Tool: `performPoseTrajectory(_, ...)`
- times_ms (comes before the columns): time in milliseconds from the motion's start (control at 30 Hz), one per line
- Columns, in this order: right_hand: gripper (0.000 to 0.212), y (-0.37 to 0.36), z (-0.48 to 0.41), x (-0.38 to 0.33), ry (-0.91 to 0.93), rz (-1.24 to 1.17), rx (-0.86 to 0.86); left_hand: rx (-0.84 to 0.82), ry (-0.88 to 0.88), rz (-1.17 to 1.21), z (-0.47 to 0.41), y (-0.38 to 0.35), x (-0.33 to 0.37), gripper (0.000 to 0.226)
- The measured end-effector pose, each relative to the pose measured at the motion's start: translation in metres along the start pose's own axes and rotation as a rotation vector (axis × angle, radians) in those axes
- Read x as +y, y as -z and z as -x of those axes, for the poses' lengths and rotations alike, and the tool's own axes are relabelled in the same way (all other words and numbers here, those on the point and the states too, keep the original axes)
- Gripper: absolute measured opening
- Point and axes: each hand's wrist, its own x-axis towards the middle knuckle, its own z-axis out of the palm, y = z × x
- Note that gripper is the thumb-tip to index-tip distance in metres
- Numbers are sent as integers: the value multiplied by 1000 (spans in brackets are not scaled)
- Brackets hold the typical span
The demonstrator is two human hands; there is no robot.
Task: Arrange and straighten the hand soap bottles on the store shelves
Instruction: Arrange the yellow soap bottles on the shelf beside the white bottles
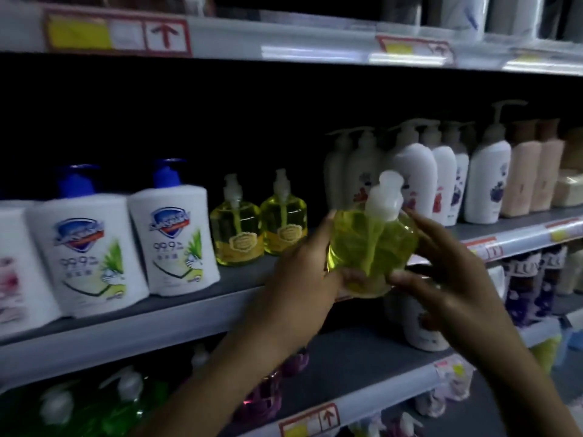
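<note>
A clear yellow soap bottle (pixel 373 247) with a white pump is held in the air in front of the middle shelf (pixel 176 313). My left hand (pixel 303 279) grips its left side and base. My right hand (pixel 448 272) holds its right side, thumb under the base. Two matching yellow bottles (pixel 236 228) (pixel 284 222) stand upright on the shelf just to the left. Further left stand white bottles with blue pumps (pixel 173 234) (pixel 88 250).
White pump bottles (pixel 410 171) and peach bottles (pixel 533 175) fill the shelf's right part. The lower shelf (pixel 362 357) carries green bottles at left, purple ones at centre and right. The upper shelf edge (pixel 284 39) bears price tags. A gap lies behind the held bottle.
</note>
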Motion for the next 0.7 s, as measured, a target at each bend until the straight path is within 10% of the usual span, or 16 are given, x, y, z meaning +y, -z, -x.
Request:
performPoseTrajectory(433, 74, -19, -97, 81, -115, 110, -247, -126, 389, -47, -83, -7, -35, 58)
performPoseTrajectory(600, 76, -17, -94, 80, -48, 267, -201, -109, 263, -224, -69, -3, -33, 49)
performPoseTrajectory(700, 92, -18, -93, 64, 138, 575, -152, 78, 74, -719, -63, 14, -38, 55)
